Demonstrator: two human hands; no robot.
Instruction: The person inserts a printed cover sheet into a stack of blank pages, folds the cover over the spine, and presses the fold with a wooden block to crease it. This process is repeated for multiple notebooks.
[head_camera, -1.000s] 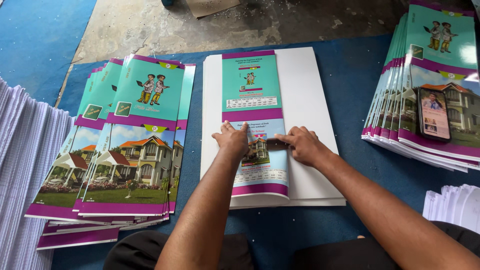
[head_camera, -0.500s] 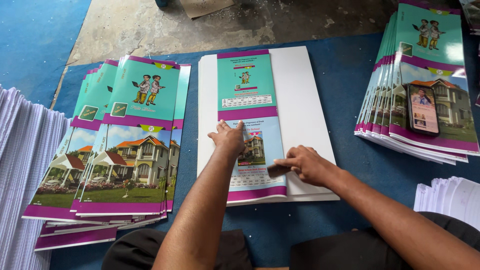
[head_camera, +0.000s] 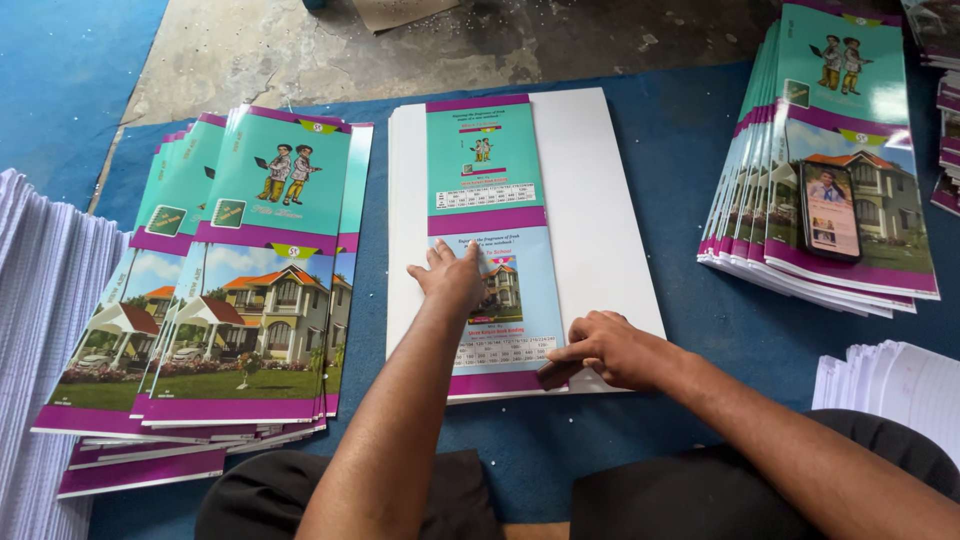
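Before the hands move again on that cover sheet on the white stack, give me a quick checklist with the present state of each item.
1. Left hand flat on the cover sheet: ok.
2. Right hand at the sheet's lower right edge: ok.
3. Sheet lies lengthwise on the white stack, inside its edges: ok.
4. Sheet flat, with no lifted corner: cannot tell, the hands hide part.
5. Phone rests on the right pile of covers, away from both hands: ok.

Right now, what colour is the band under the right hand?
Purple band, at the right hand; head view.
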